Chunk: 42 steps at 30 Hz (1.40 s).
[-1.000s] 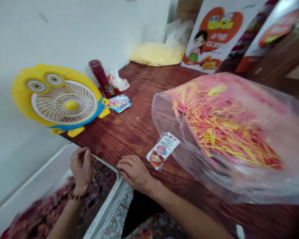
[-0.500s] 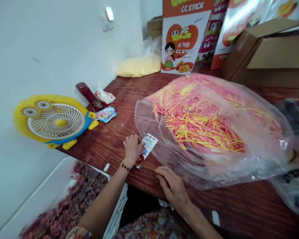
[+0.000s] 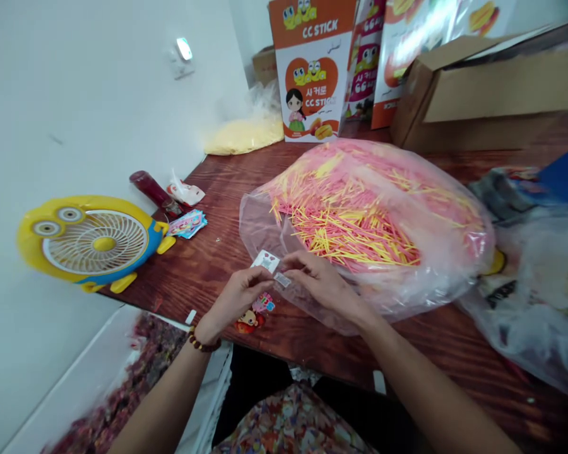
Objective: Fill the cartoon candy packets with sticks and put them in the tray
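In the head view, the left hand [image 3: 241, 293] and right hand [image 3: 319, 280] pinch a small pale wrapper [image 3: 283, 279] over a cartoon packet [image 3: 250, 320] on the near counter [image 3: 213, 268], left of the plastic bag [image 3: 257, 227]; thin and fingertip-held, it could slide free.

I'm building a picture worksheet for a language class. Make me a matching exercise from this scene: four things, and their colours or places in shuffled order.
Things
1. fan
2. beaded bracelet
3. sticks in the clear bag
4. small whitish piece

Colours and places
A. pink and yellow
B. between the left hand and the right hand
C. yellow and blue, with white
D. on the left wrist

Right pairs: 1-C, 2-D, 3-A, 4-B
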Each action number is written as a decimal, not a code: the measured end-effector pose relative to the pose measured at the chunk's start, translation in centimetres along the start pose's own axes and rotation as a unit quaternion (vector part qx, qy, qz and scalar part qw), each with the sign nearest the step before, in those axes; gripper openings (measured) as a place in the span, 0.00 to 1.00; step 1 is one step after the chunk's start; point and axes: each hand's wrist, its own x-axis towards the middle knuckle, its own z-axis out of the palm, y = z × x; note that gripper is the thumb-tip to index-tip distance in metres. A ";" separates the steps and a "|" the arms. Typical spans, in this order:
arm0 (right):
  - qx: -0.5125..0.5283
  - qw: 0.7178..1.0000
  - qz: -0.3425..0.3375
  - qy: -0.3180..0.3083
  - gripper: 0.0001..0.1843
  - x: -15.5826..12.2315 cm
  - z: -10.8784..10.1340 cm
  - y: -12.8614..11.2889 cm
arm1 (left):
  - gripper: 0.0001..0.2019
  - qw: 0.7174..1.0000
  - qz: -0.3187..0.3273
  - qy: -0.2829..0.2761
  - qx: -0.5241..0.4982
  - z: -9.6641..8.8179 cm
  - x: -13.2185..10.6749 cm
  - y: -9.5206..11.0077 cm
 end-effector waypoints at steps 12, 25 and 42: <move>-0.163 0.981 0.034 -0.101 0.08 -2.6 -1.9 0.0 | 0.14 0.999 -0.004 -0.022 0.040 3.9 -1.4 -0.6; -0.213 0.971 0.058 -0.088 0.18 -3.2 -6.7 1.0 | 0.15 0.996 0.040 -0.028 0.075 5.0 -1.9 -0.4; -0.622 0.752 0.203 -0.081 0.17 1.1 -11.4 5.1 | 0.17 0.998 0.030 -0.035 0.048 8.4 -3.8 -2.4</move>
